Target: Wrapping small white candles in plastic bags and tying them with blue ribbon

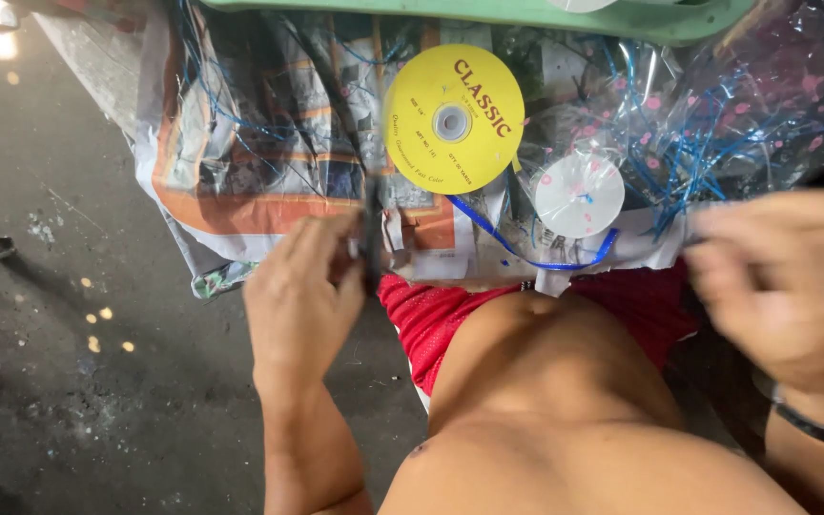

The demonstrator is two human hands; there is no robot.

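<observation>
Below the yellow ribbon spool (453, 118), the left hand (302, 296) pinches a dark, thin object (372, 250) between closed fingers — what it is I cannot tell. Right of the spool, the right hand (786, 286) is blurred; whether it grips anything is unclear. A blue ribbon (526, 256) runs loose under the spool past a small white disc (579, 195), and many cut blue pieces (693, 157) lie on clear plastic — some work seems done. The green tray (488, 11) above is cut off.
</observation>
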